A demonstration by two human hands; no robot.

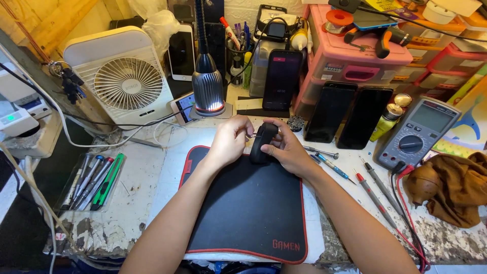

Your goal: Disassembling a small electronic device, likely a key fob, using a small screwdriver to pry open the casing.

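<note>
My right hand (pixel 288 148) grips a small black curved device (pixel 263 143) and holds it upright over the far edge of a black mat with a red border (pixel 243 213). My left hand (pixel 229 140) is closed beside the device, with its fingertips pinching a small metal tool at the device's left side. Both forearms reach in from the bottom of the view.
A white fan (pixel 123 81) and a lamp (pixel 207 83) stand at the back. Dark phones (pixel 329 111) lean against pink drawers (pixel 355 66). A grey multimeter (pixel 418 133) with red-tipped probes (pixel 378 195) lies right, near a brown cloth (pixel 456 185). Screwdrivers (pixel 91 180) lie left.
</note>
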